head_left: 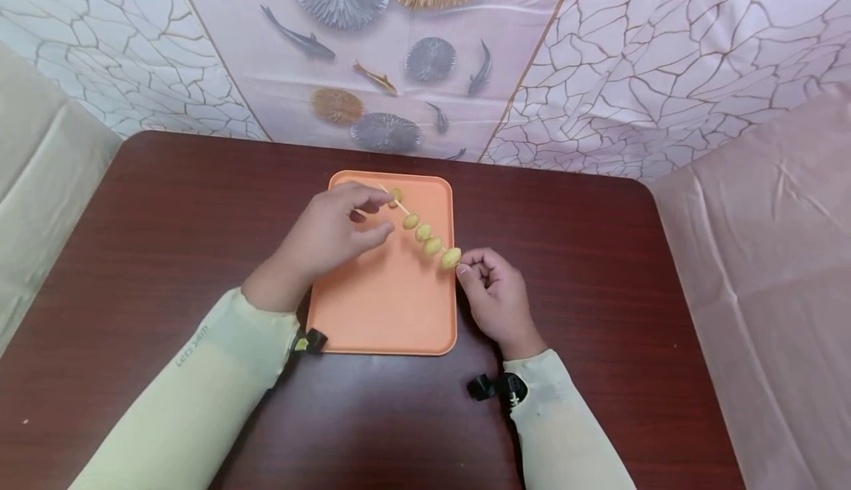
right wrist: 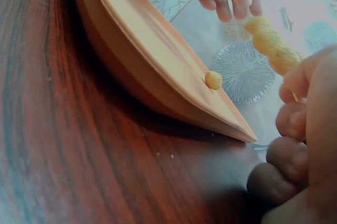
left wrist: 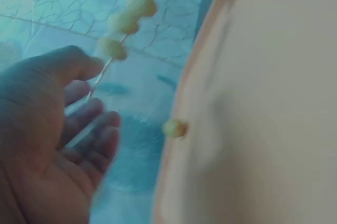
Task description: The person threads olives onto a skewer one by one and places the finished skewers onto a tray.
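My right hand (head_left: 499,294) pinches the lower end of a thin wooden skewer (head_left: 403,209) between thumb and curled forefinger. Several yellow-green, roundish food pieces (head_left: 433,245) are threaded along it; their exact kind I cannot tell. The skewer slants over the tray, its bare end toward my left hand (head_left: 335,228). That hand's thumb and fingers stand apart around the bare end, and in the left wrist view the stick (left wrist: 103,71) passes between them. One loose piece (head_left: 397,196) lies near the far edge of the orange tray (head_left: 379,320), also seen in the right wrist view.
The tray lies on a dark reddish-brown wooden table (head_left: 585,290). A patterned cloth (head_left: 412,54) hangs behind the table's far edge, with pale fabric (head_left: 764,268) along the right side. Black wrist cameras sit on both sleeves.
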A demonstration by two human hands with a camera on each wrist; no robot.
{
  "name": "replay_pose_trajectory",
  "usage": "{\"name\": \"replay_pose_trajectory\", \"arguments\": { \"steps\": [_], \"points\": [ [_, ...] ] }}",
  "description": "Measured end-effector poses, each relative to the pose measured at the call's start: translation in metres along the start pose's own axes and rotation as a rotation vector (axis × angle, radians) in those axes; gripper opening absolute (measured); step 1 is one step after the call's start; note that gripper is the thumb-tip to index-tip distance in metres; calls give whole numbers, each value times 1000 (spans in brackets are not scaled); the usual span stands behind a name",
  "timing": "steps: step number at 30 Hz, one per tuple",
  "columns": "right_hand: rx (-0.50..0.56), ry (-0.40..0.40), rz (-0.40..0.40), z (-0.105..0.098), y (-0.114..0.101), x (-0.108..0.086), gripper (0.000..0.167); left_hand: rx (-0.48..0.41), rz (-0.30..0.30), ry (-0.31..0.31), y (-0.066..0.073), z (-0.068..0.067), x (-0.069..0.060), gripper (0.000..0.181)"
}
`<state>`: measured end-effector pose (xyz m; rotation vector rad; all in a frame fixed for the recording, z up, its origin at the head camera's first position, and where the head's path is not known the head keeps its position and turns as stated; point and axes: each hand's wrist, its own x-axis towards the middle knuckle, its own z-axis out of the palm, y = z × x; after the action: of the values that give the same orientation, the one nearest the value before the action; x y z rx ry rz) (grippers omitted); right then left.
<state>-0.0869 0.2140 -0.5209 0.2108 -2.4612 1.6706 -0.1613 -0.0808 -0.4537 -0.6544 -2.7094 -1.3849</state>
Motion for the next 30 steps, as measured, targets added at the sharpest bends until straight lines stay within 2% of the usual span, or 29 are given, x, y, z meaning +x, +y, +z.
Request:
{"name": "replay_pose_trajectory", "arguments": {
  "steps": [4, 9, 14, 17, 21, 27, 30],
  "points": [
    [40, 95, 26, 0, 2, 1, 6, 107, -102, -133, -5, -6, 28, 45],
    [99, 161, 59, -2, 3, 2, 4, 271, -126, -261, -13, 4, 58, 56],
    [120, 159, 73, -2, 2, 3, 4, 376, -164, -365, -12, 14, 77, 60],
    [129, 148, 75, -2, 0, 3, 4, 405, -183, -385, -9, 16, 83, 52],
    [125, 141, 80, -2, -1, 3, 4, 422, -174, -366, -5, 16, 88, 37],
    [111, 132, 87, -1, -1, 4, 4, 367, -215, -317, -12, 17, 86, 26],
    [109, 129, 91, -2, 0, 3, 5, 345, -208, -297, -16, 18, 84, 25]
  ]
}}
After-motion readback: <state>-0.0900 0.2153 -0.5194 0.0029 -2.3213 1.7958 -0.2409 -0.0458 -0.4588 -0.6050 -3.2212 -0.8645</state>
